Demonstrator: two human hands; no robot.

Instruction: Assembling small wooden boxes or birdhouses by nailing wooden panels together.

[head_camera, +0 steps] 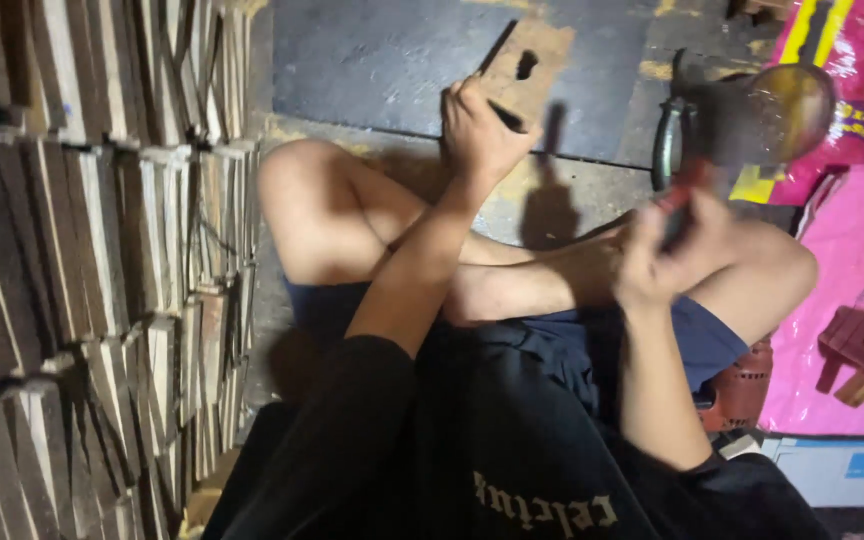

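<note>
The right hand (667, 255), nearest the camera, is closed round the red-and-black handle of a blurred power tool with a round disc head (752, 120); the disc sits just above and beyond the fist, close over the bare knee, so a slip of that grip could bring it against skin. Further out, the left hand (477, 130) pinches a small flat brown wooden piece with a dark cut-out hole (527, 65) by its lower edge, the piece standing up past the fingertips over the dark floor. Held freehand so near the fingers, it could twist or kick loose. Left of that grip, stacked wooden slats (102, 270) crowd the elbow.
</note>
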